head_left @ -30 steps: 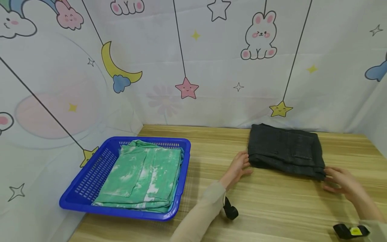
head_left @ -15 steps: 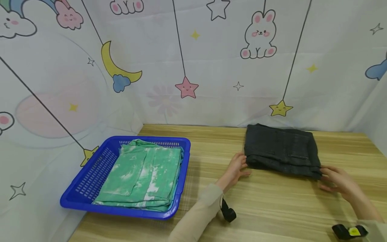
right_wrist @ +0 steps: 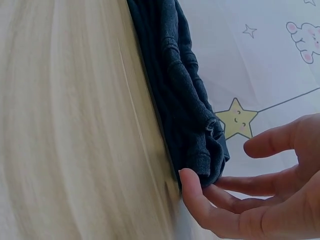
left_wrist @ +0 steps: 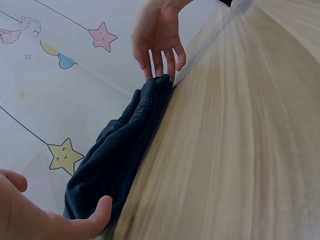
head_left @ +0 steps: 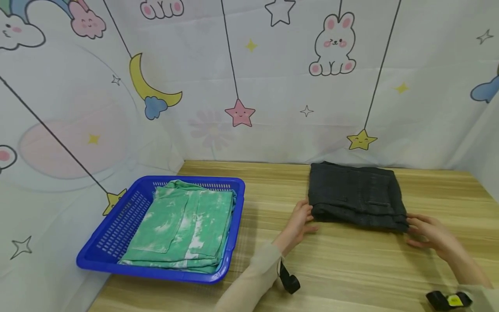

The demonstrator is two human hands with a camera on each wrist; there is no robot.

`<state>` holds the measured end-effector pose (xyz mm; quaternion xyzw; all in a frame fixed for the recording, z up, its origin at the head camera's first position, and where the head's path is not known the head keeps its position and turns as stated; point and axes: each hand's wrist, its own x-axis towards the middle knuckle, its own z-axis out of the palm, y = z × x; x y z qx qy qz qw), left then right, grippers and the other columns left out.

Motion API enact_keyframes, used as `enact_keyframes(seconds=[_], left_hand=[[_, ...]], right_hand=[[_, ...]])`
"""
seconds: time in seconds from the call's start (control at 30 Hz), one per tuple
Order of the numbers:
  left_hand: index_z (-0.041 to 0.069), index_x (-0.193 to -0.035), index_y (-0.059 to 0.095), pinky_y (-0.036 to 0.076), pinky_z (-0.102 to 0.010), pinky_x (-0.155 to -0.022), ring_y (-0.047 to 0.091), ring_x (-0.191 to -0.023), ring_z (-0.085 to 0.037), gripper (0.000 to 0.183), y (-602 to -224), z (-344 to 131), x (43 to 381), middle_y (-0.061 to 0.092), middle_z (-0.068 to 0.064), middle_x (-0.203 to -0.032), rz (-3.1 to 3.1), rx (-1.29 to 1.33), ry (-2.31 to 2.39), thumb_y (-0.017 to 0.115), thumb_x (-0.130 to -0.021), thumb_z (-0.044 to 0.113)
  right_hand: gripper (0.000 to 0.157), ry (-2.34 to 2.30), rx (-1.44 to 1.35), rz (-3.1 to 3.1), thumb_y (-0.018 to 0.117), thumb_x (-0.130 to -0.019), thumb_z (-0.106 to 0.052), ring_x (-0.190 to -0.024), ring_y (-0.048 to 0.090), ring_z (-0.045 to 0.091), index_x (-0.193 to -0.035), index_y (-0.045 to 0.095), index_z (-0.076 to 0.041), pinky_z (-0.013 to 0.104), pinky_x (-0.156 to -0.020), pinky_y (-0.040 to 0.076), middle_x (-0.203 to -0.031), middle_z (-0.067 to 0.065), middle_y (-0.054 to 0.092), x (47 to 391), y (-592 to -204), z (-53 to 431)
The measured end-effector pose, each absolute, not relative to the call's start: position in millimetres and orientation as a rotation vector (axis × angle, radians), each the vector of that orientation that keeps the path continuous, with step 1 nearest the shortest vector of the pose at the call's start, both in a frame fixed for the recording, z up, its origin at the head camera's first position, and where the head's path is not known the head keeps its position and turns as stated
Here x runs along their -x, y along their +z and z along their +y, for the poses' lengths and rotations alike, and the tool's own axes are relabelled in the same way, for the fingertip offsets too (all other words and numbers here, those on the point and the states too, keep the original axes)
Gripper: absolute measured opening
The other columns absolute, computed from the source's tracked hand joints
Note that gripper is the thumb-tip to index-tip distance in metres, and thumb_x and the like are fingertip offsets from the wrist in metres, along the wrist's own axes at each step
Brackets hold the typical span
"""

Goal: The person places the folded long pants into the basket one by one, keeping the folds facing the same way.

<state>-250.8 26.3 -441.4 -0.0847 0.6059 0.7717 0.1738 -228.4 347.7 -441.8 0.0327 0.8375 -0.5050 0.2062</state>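
Note:
A folded black denim garment [head_left: 356,193] with pocket seams lies flat near the back of the table, right of centre. My left hand [head_left: 294,225] touches its left edge with extended fingers, the thumb apart and pointing right. At the opposite side, my right hand [head_left: 436,236] has its fingertips against the front right corner. The left wrist view shows the layered front edge of the garment [left_wrist: 117,160] between both hands. In the right wrist view, loosely bent fingers [right_wrist: 200,200] touch the garment's end. Its far side is hidden there.
A blue plastic basket [head_left: 87,260] stands on the left of the wooden table [head_left: 273,186], holding a folded green-and-white garment [head_left: 183,225]. Behind rises a white cloth backdrop [head_left: 273,138] printed with stars and rabbits. Black straps [head_left: 289,281] hang at my wrists.
The black garment has slid left and slightly toward me across the table, with both hands moving along at its sides. The basket and the green garment have stayed in place.

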Motion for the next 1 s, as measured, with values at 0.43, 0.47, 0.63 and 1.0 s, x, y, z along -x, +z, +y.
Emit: enact_keyframes(seconds=[0.43,0.47,0.63,1.0], left_hand=[[0.005,-0.135,0.032,0.047,-0.05,-0.084,0.04,-0.114,-0.039,0.047,-440.8,12.5,240.3,0.032,-0.027,-0.132,1.758,0.265,2.149,0.038,-0.09,0.016],[0.005,-0.135,0.031,0.047,-0.05,-0.084,0.04,-0.113,-0.039,0.047,-441.0,11.4,239.2,0.032,-0.027,-0.131,1.763,0.265,2.144,0.039,-0.09,0.017],[0.004,-0.135,0.032,0.049,-0.048,-0.081,0.042,-0.111,-0.039,0.049,-441.3,6.7,234.5,0.033,-0.029,-0.13,1.79,0.257,2.135,0.04,-0.089,0.016],[0.006,-0.136,0.03,0.048,-0.047,-0.081,0.043,-0.113,-0.039,0.047,-437.7,-2.0,224.3,0.034,-0.026,-0.131,1.833,0.258,2.052,0.038,-0.09,0.016]], right_hand=[[0.065,-1.362,-0.038,2.342,0.023,-0.098,-0.03,-0.113,0.039,0.045,-0.133,0.002,0.021,0.031,-0.077,0.053,-0.133,0.045,0.007,225.1,-439.9,334.7],[0.065,-1.36,-0.035,2.343,0.023,-0.098,-0.03,-0.114,0.038,0.046,-0.133,0.003,0.021,0.031,-0.076,0.053,-0.133,0.045,0.008,225.0,-440.0,333.9],[0.064,-1.358,-0.021,2.34,0.024,-0.098,-0.03,-0.114,0.037,0.047,-0.133,0.004,0.02,0.031,-0.076,0.053,-0.133,0.044,0.01,223.5,-439.9,330.9],[0.064,-1.35,-0.02,2.306,0.024,-0.098,-0.031,-0.117,0.034,0.051,-0.135,0.003,0.018,0.033,-0.078,0.053,-0.134,0.044,0.008,221.6,-438.0,326.5]])
